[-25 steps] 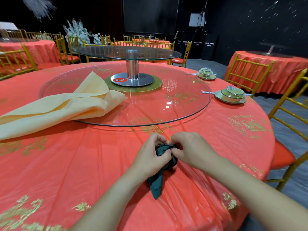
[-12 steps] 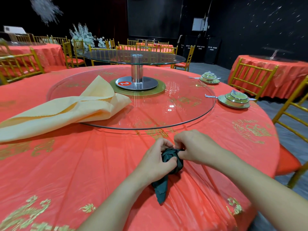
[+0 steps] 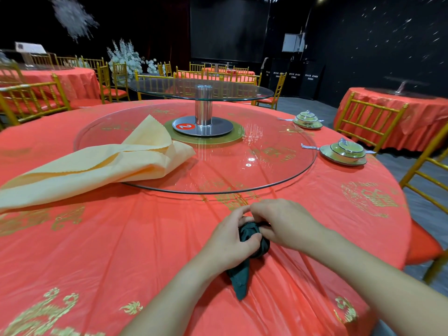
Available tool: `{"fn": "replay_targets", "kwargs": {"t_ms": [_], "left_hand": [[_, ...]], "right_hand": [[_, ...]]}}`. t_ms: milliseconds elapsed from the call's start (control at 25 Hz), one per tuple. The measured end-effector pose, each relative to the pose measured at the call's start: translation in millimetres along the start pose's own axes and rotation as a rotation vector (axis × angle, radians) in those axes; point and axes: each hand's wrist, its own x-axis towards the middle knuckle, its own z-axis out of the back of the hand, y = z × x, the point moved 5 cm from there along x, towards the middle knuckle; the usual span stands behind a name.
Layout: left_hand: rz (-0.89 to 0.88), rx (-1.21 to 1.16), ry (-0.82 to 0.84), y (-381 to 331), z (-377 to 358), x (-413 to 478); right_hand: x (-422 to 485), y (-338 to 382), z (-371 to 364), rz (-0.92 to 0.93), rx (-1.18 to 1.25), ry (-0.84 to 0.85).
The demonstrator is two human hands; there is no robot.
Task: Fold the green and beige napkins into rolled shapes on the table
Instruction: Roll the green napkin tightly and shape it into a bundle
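The dark green napkin (image 3: 244, 275) is bunched into a tight roll near the table's front edge, with a pointed tail trailing toward me. My left hand (image 3: 228, 241) grips the roll from the left, thumb on top. My right hand (image 3: 286, 224) pinches its upper part from the right. Most of the roll is hidden between the two hands. The beige napkin (image 3: 97, 166) lies loosely folded at the left, half on the glass turntable (image 3: 278, 166) and half on the red tablecloth (image 3: 121, 251).
A second, raised glass disc on a steel post (image 3: 203, 110) stands at the turntable's middle. Two green dish sets (image 3: 343, 154) (image 3: 307, 120) sit at the table's right rim. Gold chairs (image 3: 368, 122) and other red tables surround this one.
Both hands keep working the green napkin in the same place; the fingers have closed tighter over the roll. The head camera has tipped slightly upward. The beige napkin has not moved.
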Motion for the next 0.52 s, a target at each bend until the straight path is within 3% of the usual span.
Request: {"fn": "replay_targets", "kwargs": {"t_ms": [120,200,320,520], "left_hand": [[0.000,0.021,0.004,3,-1,0],[-0.005,0.099,0.008,5,-3,0],[0.004,0.189,0.047,7,-7,-2],[0.062,0.259,0.161,-2,-2,-4]], "right_hand": [[-11,0,-10,0.077,0.072,-0.179],[-14,-5,-12,0.006,0.182,-0.230],[-13,-13,-13,-0.134,0.290,-0.173],[-7,-10,-9,-0.224,0.238,-0.032]]}}
